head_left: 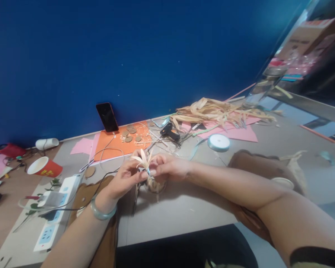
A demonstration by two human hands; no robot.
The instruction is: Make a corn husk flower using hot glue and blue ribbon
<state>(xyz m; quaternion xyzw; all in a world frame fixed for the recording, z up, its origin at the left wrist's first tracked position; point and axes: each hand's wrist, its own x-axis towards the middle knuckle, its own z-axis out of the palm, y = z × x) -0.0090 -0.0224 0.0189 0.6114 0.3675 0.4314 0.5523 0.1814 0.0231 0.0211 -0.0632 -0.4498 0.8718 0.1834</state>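
Pale, pointed husk strips spread upward like petals from a small corn-husk figure (pixel 143 160) between my hands. Something light blue, perhaps ribbon, shows round its neck, and the rounder tan lower part hangs just above or on the table. My left hand (pixel 127 175), with a jade-coloured bangle at the wrist, pinches it from the left. From the other side my right hand (pixel 167 166) grips the same neck, thumb close to the left thumb. Dark scissor-like blades (pixel 135 201) point down beside the left fingers; whether they are held or lie on the table I cannot tell.
Behind my hands lie a black glue gun (pixel 170 132), a ribbon spool (pixel 218 143), dried corn husks (pixel 209 111) and orange paper (pixel 108 145) with wooden discs. A phone (pixel 107 117) leans on the blue wall. Left are a paper cup (pixel 46 167) and a power strip (pixel 57 219) with trailing cables.
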